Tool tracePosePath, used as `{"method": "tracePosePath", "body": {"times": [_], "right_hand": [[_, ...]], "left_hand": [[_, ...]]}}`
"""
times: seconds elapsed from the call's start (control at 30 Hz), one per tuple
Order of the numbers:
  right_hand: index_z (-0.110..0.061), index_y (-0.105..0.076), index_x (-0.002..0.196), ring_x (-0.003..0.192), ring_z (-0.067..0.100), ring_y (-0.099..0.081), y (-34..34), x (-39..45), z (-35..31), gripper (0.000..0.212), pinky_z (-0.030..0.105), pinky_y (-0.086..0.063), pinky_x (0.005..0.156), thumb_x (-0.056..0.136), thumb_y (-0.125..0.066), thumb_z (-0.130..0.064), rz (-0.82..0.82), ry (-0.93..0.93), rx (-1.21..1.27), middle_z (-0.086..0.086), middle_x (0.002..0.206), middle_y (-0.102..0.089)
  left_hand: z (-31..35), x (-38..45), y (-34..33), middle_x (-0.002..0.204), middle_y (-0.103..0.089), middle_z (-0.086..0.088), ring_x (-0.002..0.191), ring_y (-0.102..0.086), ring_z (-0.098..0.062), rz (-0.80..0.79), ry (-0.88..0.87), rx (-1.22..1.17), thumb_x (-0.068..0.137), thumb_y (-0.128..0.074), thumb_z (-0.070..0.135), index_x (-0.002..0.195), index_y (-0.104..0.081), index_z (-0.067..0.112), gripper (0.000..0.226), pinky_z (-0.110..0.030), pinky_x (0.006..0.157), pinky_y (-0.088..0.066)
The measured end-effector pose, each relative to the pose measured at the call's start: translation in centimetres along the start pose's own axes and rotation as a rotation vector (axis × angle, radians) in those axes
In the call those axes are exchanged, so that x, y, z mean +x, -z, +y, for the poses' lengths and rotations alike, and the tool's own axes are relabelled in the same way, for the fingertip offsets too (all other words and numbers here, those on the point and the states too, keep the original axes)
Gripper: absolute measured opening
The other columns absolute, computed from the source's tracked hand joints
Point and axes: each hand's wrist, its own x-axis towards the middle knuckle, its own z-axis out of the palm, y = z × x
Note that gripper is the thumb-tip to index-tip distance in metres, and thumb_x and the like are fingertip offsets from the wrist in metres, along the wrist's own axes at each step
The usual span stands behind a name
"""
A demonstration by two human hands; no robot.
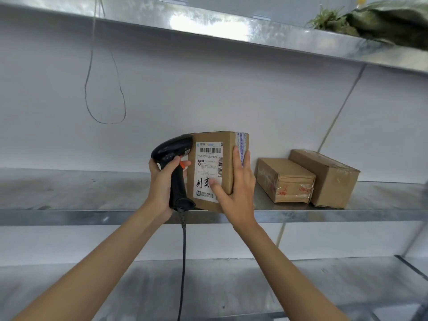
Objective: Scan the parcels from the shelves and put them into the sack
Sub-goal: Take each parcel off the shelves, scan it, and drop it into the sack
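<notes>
Parcel (214,158): brown cardboard box, standing upright at the front edge of the middle metal shelf (69,215), its labelled face turned toward the camera. White shipping label (208,171) covers most of that face; barcode near the top, handwritten black characters lower down.

Right hand (236,188) holds the box at its right front corner. Fingers lie straight up along the right side face, tips near a strip of printed tape (240,144) on that side; thumb presses flat across the lower part of the label. Corner of the box sits in the fork between thumb and fingers. Fingers extended, not curled, yet thumb and fingers pinch the corner between them.

Left hand (162,181) grips a black handheld scanner (176,165) just left of the box. Fingers wrapped round the handle, thumb beside the orange trigger. Scanner head sits against the upper left edge of the box, next to the label. Coiled black cable (184,262) drops from the handle base, past the shelf edge, down out of view.

Further right on the same shelf, two more cardboard boxes lie flat, touching side by side: a taped one (284,179) nearer the held parcel, a larger one (328,177) beyond it. Both apart from the held parcel.

Upper shelf (208,26) overhead carries a dark green sack-like bundle (389,22) at far right. Thin wire loop (104,89) hangs against the white wall. Lower shelf (139,286) below the forearms.
</notes>
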Motion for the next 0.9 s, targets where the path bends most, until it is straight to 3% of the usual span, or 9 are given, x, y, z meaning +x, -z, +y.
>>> {"method": "tracePosePath", "body": {"times": [0.13,0.3,0.37,0.47,0.57,0.67,0.73,0.8,0.9], "right_hand": [[-0.056,0.01,0.149,0.142,-0.003,0.011,0.1,0.5,0.5,0.11,0.046,-0.013,0.12,0.081,-0.076,-0.054,-0.059,0.016,-0.023,-0.002,0.168,0.012],[-0.047,0.006,0.153,0.153,0.017,-0.001,0.1,1.2,0.5,0.11,0.04,-0.015,0.115,0.081,-0.078,-0.047,-0.078,0.001,-0.041,0.001,0.169,-0.003],[-0.049,0.005,0.152,0.153,0.017,0.0,0.1,0.9,0.7,0.11,0.036,-0.012,0.112,0.081,-0.078,-0.046,-0.066,0.008,-0.004,0.0,0.168,-0.004],[-0.05,0.005,0.152,0.149,0.005,0.004,0.1,0.4,1.1,0.111,0.034,-0.009,0.113,0.081,-0.08,-0.043,-0.057,0.024,0.023,-0.002,0.168,-0.005],[-0.048,0.003,0.154,0.149,0.005,0.005,0.1,0.4,1.6,0.113,0.035,-0.008,0.114,0.08,-0.081,-0.04,-0.04,0.006,0.046,-0.002,0.168,-0.005],[-0.048,0.003,0.155,0.151,0.006,0.007,0.0,0.3,2.1,0.114,0.032,-0.007,0.114,0.079,-0.082,-0.038,-0.015,0.013,0.061,-0.002,0.168,-0.006],[-0.053,0.004,0.153,0.15,-0.001,0.008,-0.3,0.2,2.3,0.113,0.02,-0.005,0.113,0.079,-0.081,-0.04,0.011,0.027,0.078,-0.002,0.168,-0.007],[-0.059,0.004,0.15,0.146,-0.008,0.011,-0.5,0.1,2.5,0.111,0.008,-0.002,0.108,0.077,-0.079,-0.045,0.036,0.027,0.094,-0.003,0.168,-0.008],[-0.056,0.004,0.151,0.15,-0.001,0.01,-0.8,-0.1,3.0,0.11,0.005,0.0,0.108,0.077,-0.077,-0.048,0.051,0.03,0.1,-0.004,0.168,-0.008]], "left_hand": [[0.0,-0.4,0.1,0.093,-0.078,-0.001,0.087,-0.077,-0.012,-0.007,-0.001,-0.009,0.103,-0.058,0.019,0.127,-0.045,0.036,0.032,-0.031,0.058,-0.06],[0.0,-0.7,0.3,0.095,-0.078,-0.003,0.086,-0.077,-0.012,-0.02,-0.014,0.005,0.103,-0.058,0.019,0.132,-0.043,0.032,0.035,-0.03,0.059,-0.06],[0.0,-0.8,0.6,0.099,-0.078,-0.004,0.093,-0.076,-0.014,-0.031,-0.012,0.029,0.103,-0.059,0.019,0.132,-0.043,0.032,0.036,-0.032,0.062,-0.06],[0.0,-1.4,1.3,0.103,-0.078,-0.001,0.111,-0.071,-0.019,-0.016,-0.059,0.158,0.102,-0.059,0.023,0.137,-0.041,0.033,0.04,-0.04,0.082,-0.059],[0.5,-2.6,2.0,0.105,-0.075,-0.007,0.11,-0.071,-0.018,-0.023,-0.208,0.301,0.102,-0.059,0.019,0.146,-0.034,0.028,0.051,-0.046,0.104,-0.051],[1.4,-3.9,2.5,0.108,-0.067,-0.015,0.083,-0.074,-0.018,-0.077,-0.334,0.375,0.101,-0.058,0.009,0.149,-0.028,0.029,0.06,-0.034,0.088,-0.06],[1.7,-4.9,2.8,0.112,-0.064,-0.012,0.065,-0.068,-0.017,-0.097,-0.397,0.438,0.101,-0.059,0.007,0.149,-0.025,0.033,0.065,-0.022,0.073,-0.058],[1.5,-5.9,3.0,0.11,-0.064,-0.006,0.059,-0.063,-0.015,-0.11,-0.438,0.498,0.1,-0.059,0.005,0.152,-0.022,0.033,0.069,-0.02,0.067,-0.055],[0.8,-7.1,3.3,0.099,-0.065,0.002,0.056,-0.059,-0.014,-0.13,-0.458,0.534,0.099,-0.06,0.005,0.153,-0.019,0.035,0.074,-0.023,0.06,-0.054]]}}
